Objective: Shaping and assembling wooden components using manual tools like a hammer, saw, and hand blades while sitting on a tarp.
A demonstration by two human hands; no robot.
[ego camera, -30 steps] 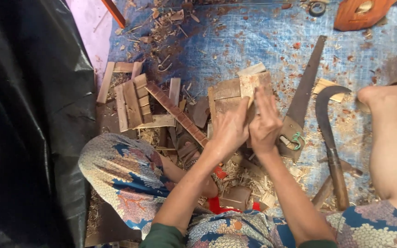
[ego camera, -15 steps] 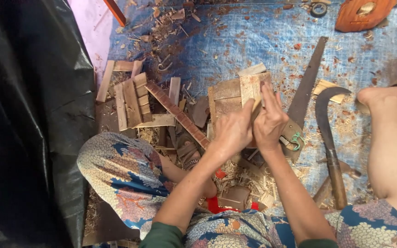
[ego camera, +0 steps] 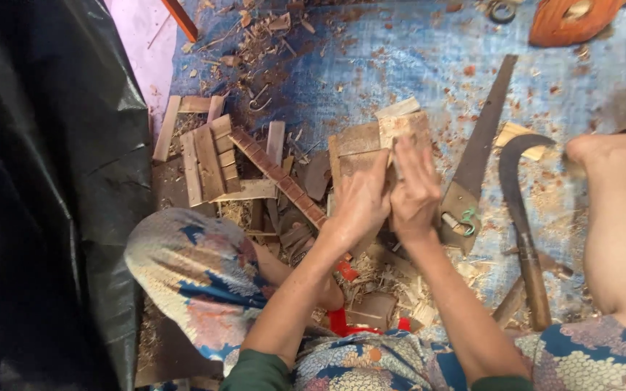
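Your left hand [ego camera: 360,203] and right hand [ego camera: 414,192] press together around one pale wood strip [ego camera: 400,129], fingers clenched on it. The strip sticks out past your fingertips, long axis pointing away from you, and sits over the blue tarp [ego camera: 400,58]. Both hands are equally close. Just right lie one handsaw [ego camera: 481,148] and one curved knife [ego camera: 519,210]. Left: a stack of cut slats [ego camera: 208,156], maybe eight, hard to count.

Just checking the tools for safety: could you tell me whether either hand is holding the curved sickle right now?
No, the sickle lies alone on the blue mat, while both hands press a wood piece.
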